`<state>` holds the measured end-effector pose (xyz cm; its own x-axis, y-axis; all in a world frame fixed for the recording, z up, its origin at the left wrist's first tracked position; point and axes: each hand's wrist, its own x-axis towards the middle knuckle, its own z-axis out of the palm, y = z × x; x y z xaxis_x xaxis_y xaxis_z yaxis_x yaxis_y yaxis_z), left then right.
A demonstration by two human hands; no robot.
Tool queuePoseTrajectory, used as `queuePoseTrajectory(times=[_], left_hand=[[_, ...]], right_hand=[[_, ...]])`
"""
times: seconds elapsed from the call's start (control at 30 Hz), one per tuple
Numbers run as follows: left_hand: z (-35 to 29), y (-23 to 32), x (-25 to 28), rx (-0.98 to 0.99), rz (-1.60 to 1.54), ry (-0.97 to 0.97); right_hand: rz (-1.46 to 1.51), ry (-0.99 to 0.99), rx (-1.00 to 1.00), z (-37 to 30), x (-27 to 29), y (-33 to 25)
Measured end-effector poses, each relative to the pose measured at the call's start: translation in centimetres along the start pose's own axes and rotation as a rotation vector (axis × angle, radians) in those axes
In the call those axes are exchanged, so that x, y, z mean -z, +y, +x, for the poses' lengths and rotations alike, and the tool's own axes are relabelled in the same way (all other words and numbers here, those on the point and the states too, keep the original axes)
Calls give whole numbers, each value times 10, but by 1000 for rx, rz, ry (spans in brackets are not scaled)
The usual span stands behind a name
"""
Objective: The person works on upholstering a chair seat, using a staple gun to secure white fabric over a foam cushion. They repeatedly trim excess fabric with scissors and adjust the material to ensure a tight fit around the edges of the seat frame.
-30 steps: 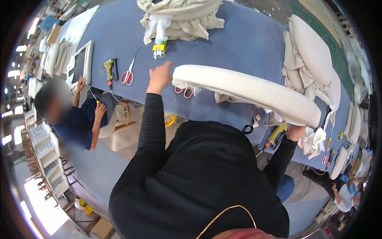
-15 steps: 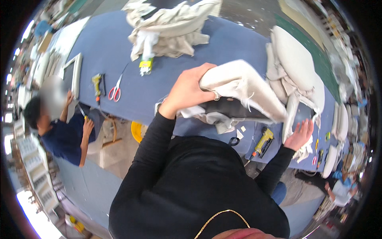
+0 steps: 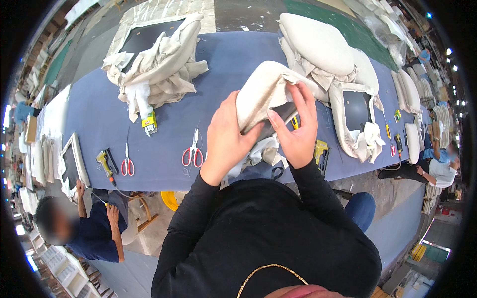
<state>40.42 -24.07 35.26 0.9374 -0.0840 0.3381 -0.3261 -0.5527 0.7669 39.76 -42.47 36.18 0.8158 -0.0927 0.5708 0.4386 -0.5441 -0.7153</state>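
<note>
A cream upholstered seat pad (image 3: 254, 97) is held up in front of me, tilted, its dark underside partly showing. My left hand (image 3: 229, 136) grips its left side, thumb near the lower edge and fingers behind. On the right, my right hand (image 3: 299, 126) has its fingers curled over the loose fabric edge, pinching it. Beneath the hands lies crumpled cream fabric (image 3: 266, 151). Red-handled scissors (image 3: 193, 153) rest left of my left hand. A yellow staple gun (image 3: 321, 153) lies beyond my right wrist, partly hidden by it.
On the blue table (image 3: 164, 171) stand a pile of fabric-covered pads (image 3: 166, 64) at the far left and stacked pads (image 3: 318, 44) at the far right. A cream-edged frame (image 3: 338, 119) lies to the right. At left, a co-worker (image 3: 94, 231) works near another staple gun (image 3: 106, 161).
My right hand has left the frame at the right and now grips the pad's fabric edge. The pad has been tipped more upright. The view has shifted to the right.
</note>
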Motion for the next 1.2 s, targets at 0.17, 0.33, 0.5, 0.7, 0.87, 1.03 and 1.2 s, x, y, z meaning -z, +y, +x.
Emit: queuePoseTrajectory(times=[0.17,0.33,0.5,0.7,0.87,1.03,1.2], left_hand=[[-17,16,-13,-162,-54,-48],[-29,29,-18,-191,-74,-192],[-30,-20,-18,-35,-696,-332],[-113,-286,-49,396,688,-308],[-177,-330,-54,467,731,-335],[-179,-335,-52,502,640,-108],[-191,-365,-27,700,564,-299]], right_hand=[[301,220,-36,-6,-11,10],[330,349,-132,7,9,22],[426,294,-171,2,39,37],[251,81,126,10,61,44],[207,-94,170,19,72,40],[182,-296,225,32,70,26],[488,-465,133,33,55,26]])
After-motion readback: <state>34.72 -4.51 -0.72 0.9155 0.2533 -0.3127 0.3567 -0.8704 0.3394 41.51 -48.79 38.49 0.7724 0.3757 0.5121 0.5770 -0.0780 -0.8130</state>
